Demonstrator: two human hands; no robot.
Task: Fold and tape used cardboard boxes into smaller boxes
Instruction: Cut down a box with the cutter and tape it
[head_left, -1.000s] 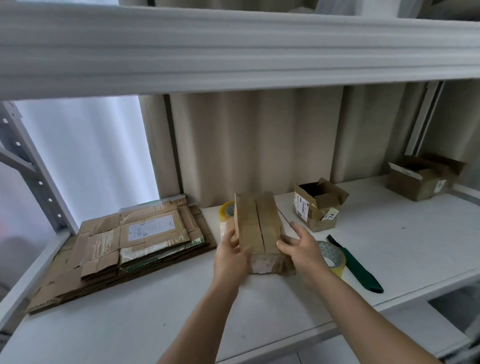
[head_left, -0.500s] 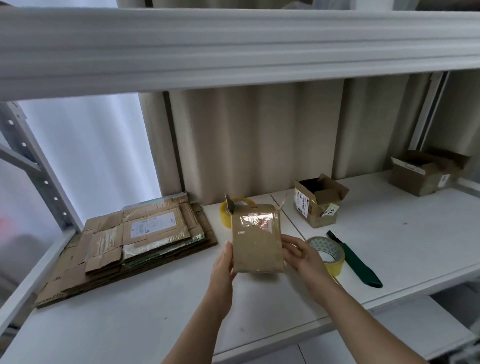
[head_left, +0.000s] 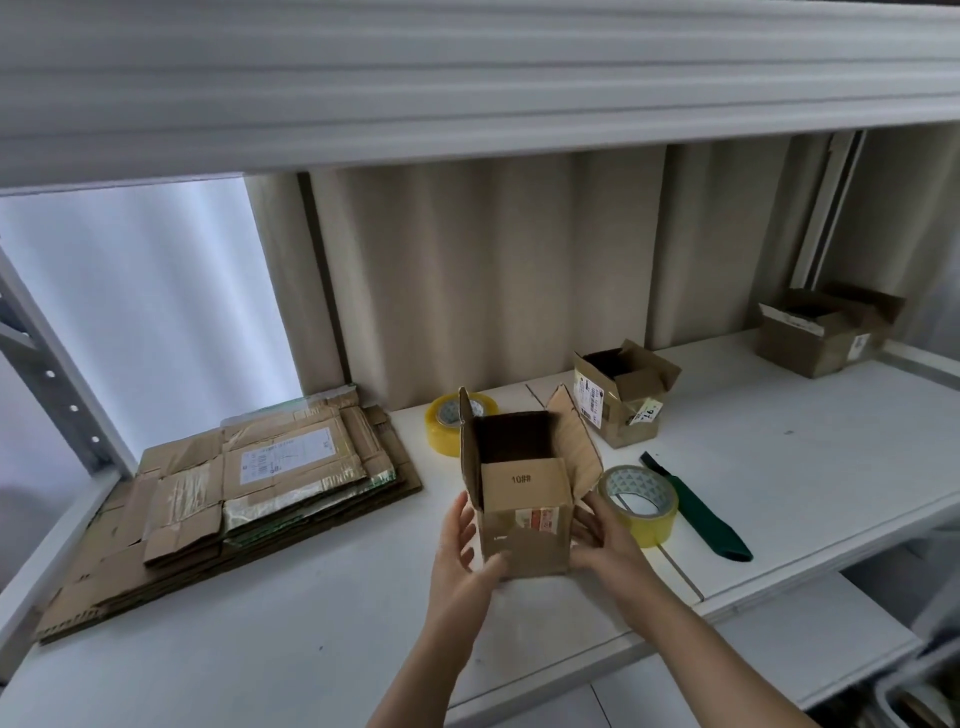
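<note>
I see a small cardboard box (head_left: 524, 514) held upright between both hands, open end up, its flaps standing or splaying out above a dark interior. The near flap carries the print "10##". My view shows the left hand (head_left: 460, 551) against the box's left wall with fingers fairly straight and the thumb reaching under the near bottom corner; the right hand (head_left: 605, 540) presses the right wall with fingers spread along it. The box sits low over the white bench (head_left: 260, 649); I cannot tell whether its base touches the surface.

Left of it lies a stack of flattened cardboard (head_left: 234, 488). Just behind the box stands a yellow tape roll (head_left: 441, 423), and another tape roll (head_left: 641, 501) lies beside the right hand, with a green-handled cutter (head_left: 701, 514) just beyond it. Further back sit an open labelled box (head_left: 621, 395) and, well apart at the far right, a larger open box (head_left: 821, 332).
</note>
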